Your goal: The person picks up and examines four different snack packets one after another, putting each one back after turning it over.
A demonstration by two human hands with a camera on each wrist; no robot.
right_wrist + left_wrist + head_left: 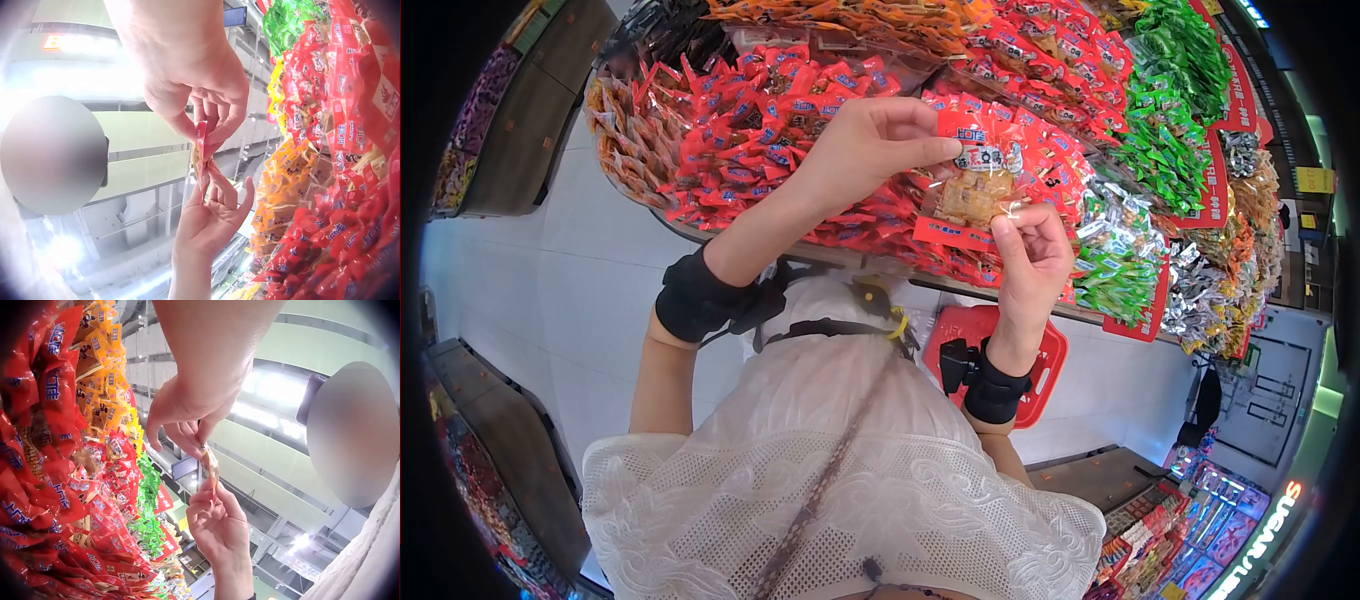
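Note:
Both hands hold one small red packet (978,190) with a clear window showing a light brown snack, above the heaped packets. My left hand (878,150) pinches its upper left edge between thumb and fingers; my right hand (1037,255) pinches the lower right corner. In the left wrist view the packet (210,464) is seen edge-on between the left hand (190,403) above and the right hand (220,534) below. The right wrist view shows the packet (200,150) edge-on too, with the right hand (197,81) above and the left hand (209,225) below.
Red packets (740,130) fill the display, with orange packets (870,12) at the back and green packets (1180,120) to the right. A red basket (1055,365) is below the display edge, beside the person's white clothing (840,500). Dark shelf units (525,110) stand at the left.

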